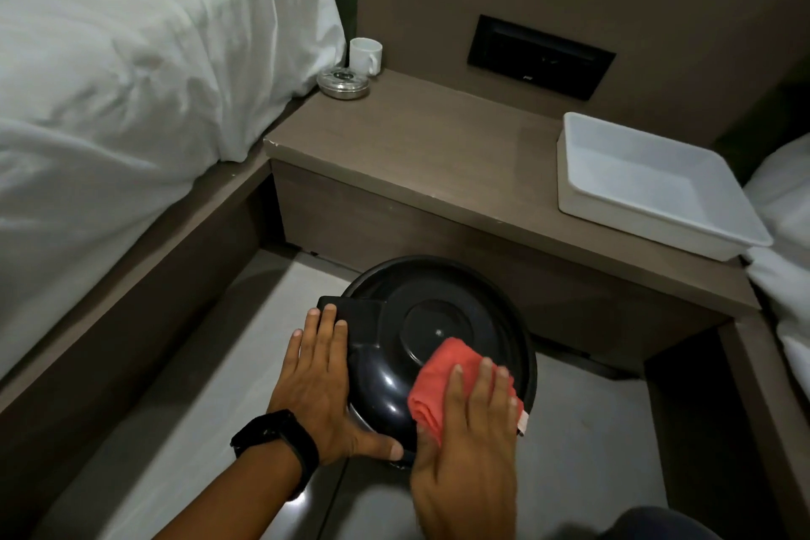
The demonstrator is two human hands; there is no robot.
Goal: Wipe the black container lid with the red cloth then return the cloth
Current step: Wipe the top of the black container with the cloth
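Observation:
The round black container lid [431, 320] sits on its container on the floor, just in front of the bedside table. My left hand [322, 386] lies flat against the lid's left side, fingers over its square tab and thumb along the near rim. A folded red cloth [442, 381] rests on the lid's right front part. My right hand [464, 447] presses down on the cloth with fingers spread over it. The container below the lid is mostly hidden.
A brown bedside table [438, 153] stands behind the lid, carrying a white tray [570, 197] at the right, a white mug [366, 55] and a round metal dish [342, 82] at the back left. Beds with white sheets flank both sides. The floor is grey tile.

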